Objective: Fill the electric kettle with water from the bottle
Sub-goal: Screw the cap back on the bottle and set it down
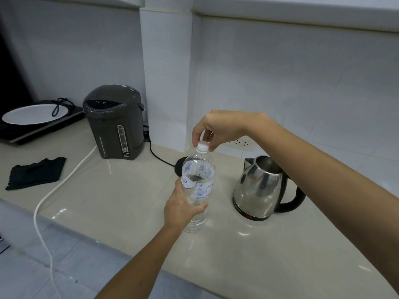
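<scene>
A clear plastic water bottle (199, 182) stands upright on the pale counter (121, 197), partly full, with a white cap (203, 146) on top. My left hand (181, 207) grips the bottle's lower body. My right hand (218, 130) comes from above with its fingertips pinched around the cap. To the right stands a steel electric kettle (258, 188) with a black handle; its lid is open and it sits off its base. The round black kettle base (180, 166) lies behind the bottle, partly hidden by it.
A dark grey hot-water dispenser (115, 124) stands at the back left, with a white cord (51, 195) trailing off the counter edge. A black cloth (36, 173) lies at the left. A white plate (30, 114) rests on a black cooktop. A wall socket (243, 143) sits behind.
</scene>
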`<move>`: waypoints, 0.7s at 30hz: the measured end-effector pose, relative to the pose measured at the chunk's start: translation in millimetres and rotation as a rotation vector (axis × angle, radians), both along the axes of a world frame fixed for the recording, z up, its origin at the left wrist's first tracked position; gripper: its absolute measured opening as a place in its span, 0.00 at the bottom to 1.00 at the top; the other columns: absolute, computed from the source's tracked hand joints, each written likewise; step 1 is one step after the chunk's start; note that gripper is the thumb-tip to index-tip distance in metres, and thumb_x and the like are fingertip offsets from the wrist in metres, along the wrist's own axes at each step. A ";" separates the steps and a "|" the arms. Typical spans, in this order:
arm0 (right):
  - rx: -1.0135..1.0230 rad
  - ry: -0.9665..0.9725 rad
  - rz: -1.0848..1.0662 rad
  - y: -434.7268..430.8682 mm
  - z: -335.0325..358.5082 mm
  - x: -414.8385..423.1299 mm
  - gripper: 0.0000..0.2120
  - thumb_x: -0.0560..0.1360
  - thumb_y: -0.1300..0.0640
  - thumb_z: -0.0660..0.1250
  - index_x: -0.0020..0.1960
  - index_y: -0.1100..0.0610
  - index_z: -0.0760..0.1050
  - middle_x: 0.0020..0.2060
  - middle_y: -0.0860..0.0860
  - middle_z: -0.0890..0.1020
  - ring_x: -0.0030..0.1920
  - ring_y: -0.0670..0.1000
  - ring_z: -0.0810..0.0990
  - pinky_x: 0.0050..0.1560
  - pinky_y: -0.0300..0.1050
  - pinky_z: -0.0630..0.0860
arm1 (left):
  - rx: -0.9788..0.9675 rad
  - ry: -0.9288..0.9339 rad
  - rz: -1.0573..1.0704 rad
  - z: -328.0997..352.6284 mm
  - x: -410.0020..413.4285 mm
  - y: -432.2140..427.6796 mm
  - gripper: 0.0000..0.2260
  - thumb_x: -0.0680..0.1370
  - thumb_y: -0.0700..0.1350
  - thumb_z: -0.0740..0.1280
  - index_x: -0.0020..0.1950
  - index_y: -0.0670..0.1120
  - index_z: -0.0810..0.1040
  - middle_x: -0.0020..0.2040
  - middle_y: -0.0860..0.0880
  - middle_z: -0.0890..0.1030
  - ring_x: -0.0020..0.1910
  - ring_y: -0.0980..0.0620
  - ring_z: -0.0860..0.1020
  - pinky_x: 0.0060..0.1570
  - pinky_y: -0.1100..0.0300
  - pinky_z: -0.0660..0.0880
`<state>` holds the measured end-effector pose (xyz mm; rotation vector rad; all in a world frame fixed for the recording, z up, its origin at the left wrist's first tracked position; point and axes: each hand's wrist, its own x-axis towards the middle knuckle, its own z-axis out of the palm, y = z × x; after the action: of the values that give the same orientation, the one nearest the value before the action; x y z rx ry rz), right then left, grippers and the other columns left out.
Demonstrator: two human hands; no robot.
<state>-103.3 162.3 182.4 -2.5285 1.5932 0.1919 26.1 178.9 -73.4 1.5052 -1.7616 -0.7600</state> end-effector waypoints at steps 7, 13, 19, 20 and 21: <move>-0.022 0.079 0.020 -3.3 -6.0 6.5 0.14 0.70 0.57 0.74 0.55 0.53 0.79 0.44 0.47 0.82 0.45 0.48 0.79 0.40 0.40 0.72 | -0.005 -0.003 0.006 -1.5 0.4 0.7 0.45 0.61 0.58 0.79 0.71 0.50 0.61 0.59 0.53 0.78 0.58 0.49 0.78 0.55 0.55 0.76; -0.100 0.220 -0.129 2.5 -26.4 17.2 0.22 0.78 0.43 0.62 0.48 0.65 0.75 0.27 0.50 0.77 0.29 0.51 0.77 0.29 0.40 0.67 | -0.002 -0.001 -0.001 -0.6 0.5 0.8 0.45 0.61 0.58 0.79 0.72 0.51 0.60 0.60 0.52 0.78 0.59 0.48 0.78 0.55 0.54 0.75; -0.068 0.204 -0.174 7.1 -20.7 13.3 0.21 0.77 0.41 0.61 0.58 0.57 0.75 0.44 0.52 0.80 0.48 0.55 0.79 0.43 0.46 0.71 | 0.006 0.008 -0.020 -0.8 2.0 0.2 0.46 0.61 0.58 0.79 0.71 0.52 0.59 0.60 0.53 0.78 0.59 0.48 0.78 0.55 0.54 0.76; -0.022 0.169 -0.144 8.9 -18.2 10.3 0.18 0.77 0.45 0.63 0.62 0.53 0.73 0.47 0.51 0.78 0.49 0.54 0.77 0.46 0.47 0.71 | 0.006 0.006 -0.017 -1.5 2.1 0.3 0.46 0.61 0.59 0.79 0.72 0.52 0.59 0.60 0.53 0.78 0.59 0.48 0.78 0.55 0.54 0.76; 0.002 0.153 -0.121 10.4 -16.7 7.4 0.16 0.77 0.48 0.64 0.64 0.50 0.71 0.47 0.50 0.76 0.49 0.54 0.75 0.47 0.47 0.71 | 0.006 0.005 -0.016 -1.9 2.0 0.0 0.46 0.61 0.59 0.79 0.72 0.51 0.59 0.60 0.53 0.78 0.59 0.49 0.78 0.55 0.55 0.76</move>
<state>-95.9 172.8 165.8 -2.4585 1.7943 0.3813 28.1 178.9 -75.3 1.4934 -1.7710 -0.7777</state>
